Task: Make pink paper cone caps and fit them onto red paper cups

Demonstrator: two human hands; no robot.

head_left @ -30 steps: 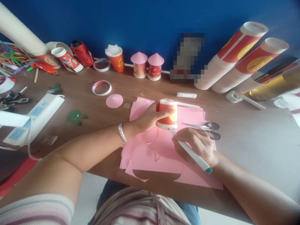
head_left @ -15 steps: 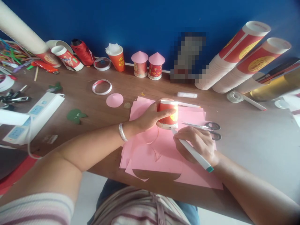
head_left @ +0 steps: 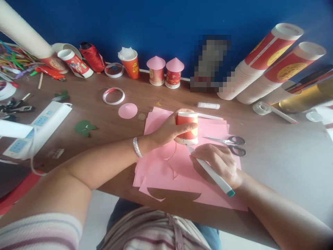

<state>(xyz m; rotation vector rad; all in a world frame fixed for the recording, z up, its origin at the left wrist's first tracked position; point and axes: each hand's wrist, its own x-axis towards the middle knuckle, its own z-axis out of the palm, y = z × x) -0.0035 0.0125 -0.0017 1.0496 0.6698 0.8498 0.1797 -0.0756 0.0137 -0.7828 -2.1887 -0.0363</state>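
Note:
My left hand (head_left: pixel 169 129) is wrapped round a short red paper cup (head_left: pixel 185 119) with a white band along its lower edge. The cup is over a stack of pink paper (head_left: pixel 166 177) with curved cut-outs. In my right hand (head_left: pixel 218 159) is a white marker (head_left: pixel 215 176) with a green end. Its dark tip is just below the cup's white band; I cannot tell whether it touches. Thin dark marks show on that band. Scissors (head_left: pixel 229 140) with dark handles lie partly open on the paper, beside my right hand.
Two small cups with pink cone roofs (head_left: pixel 174 71) stand at the back. A pink paper cone (head_left: pixel 128 110) and a white paper ring (head_left: pixel 113 96) lie left of the paper. Tall cup stacks (head_left: pixel 267 59) lean at the right; a power strip (head_left: pixel 39 128) lies at the left.
The marker and my right hand have shifted slightly left and down along the cup's lower edge. The cup has turned a little in my left hand.

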